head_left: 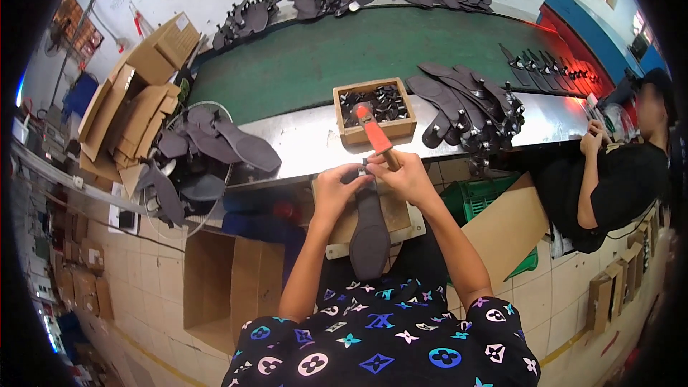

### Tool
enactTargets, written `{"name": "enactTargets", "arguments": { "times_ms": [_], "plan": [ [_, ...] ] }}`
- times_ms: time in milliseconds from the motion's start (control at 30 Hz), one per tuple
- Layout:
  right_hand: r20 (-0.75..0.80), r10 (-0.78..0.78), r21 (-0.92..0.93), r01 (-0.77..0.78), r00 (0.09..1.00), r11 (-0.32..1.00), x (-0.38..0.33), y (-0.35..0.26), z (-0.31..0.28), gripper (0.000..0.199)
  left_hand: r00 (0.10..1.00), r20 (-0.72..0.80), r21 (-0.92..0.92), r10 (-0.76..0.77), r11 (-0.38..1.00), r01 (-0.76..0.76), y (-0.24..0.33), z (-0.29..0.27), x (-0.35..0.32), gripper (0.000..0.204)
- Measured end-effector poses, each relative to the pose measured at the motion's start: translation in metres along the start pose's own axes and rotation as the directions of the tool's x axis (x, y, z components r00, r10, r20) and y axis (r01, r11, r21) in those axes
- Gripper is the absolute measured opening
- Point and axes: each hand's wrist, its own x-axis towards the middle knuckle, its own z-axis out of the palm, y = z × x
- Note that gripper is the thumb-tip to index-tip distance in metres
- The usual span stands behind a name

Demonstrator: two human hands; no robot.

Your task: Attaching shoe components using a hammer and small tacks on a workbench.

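Observation:
A dark grey sandal sole (370,236) lies lengthwise in front of me on a wooden board, its narrow end between my hands. My left hand (340,188) is closed in a pinch at that end, by a small dark fitting with a shiny spot. My right hand (406,178) is closed too, its fingertips at the same spot. From the right hand a red-orange tool with a wooden handle (377,140) sticks up; its exact kind is unclear. Behind it stands a wooden box (375,132) of small black parts.
A pile of soles with fittings (466,107) lies right of the box. On the left are a wire basket of soles (208,136) and cardboard (140,115). Beyond runs a green conveyor belt (301,64). A co-worker (609,172) sits at right, near a green crate (480,197).

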Motion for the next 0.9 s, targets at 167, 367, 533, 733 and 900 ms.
{"name": "enactTargets", "arguments": {
  "times_ms": [167,367,533,733,900],
  "plan": [
    [0.139,0.005,-0.195,0.023,0.99,0.981,0.006,-0.014,0.002,0.02,0.997,-0.051,0.095,0.064,0.994,-0.059,0.017,-0.005,-0.004,0.028],
    [0.182,-0.164,-0.407,0.226,0.969,0.885,0.001,-0.014,0.004,0.025,0.985,-0.078,0.097,0.151,0.985,-0.144,0.027,-0.009,-0.005,0.03],
    [0.187,-0.209,-0.512,0.277,0.96,0.813,-0.001,-0.015,0.004,0.031,0.993,0.039,0.134,0.114,0.984,-0.118,0.028,-0.018,0.001,0.029],
    [0.175,-0.123,-0.561,0.202,0.977,0.803,-0.005,-0.023,0.004,0.025,0.987,0.026,0.034,0.16,0.986,-0.161,0.012,-0.017,0.002,0.03],
    [-0.046,-0.092,-0.253,0.078,0.995,0.964,-0.032,-0.048,0.008,0.026,0.993,0.071,-0.161,0.089,0.984,-0.077,-0.01,-0.012,0.01,0.03]
  ]
}}
